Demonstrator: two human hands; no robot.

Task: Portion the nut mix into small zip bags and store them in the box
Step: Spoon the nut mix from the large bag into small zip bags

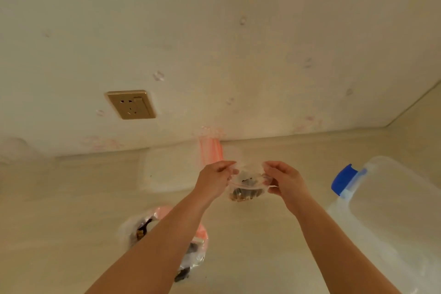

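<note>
A: Head view — where's the small zip bag [247, 186]?

B: Held up above the surface [262, 234], between both hands. Left hand [216, 180] pinches its left top edge, right hand [284, 181] pinches the right — each grip clamped on the bag. Nuts sit in the bottom.

A: Box?

B: Clear box [391, 217] with a blue latch sits at right, near the right forearm. Big nut-mix bag [143, 227] lies under the left forearm. Stack of empty zip bags [211, 150] by the wall, below a gold socket [131, 104].
</note>
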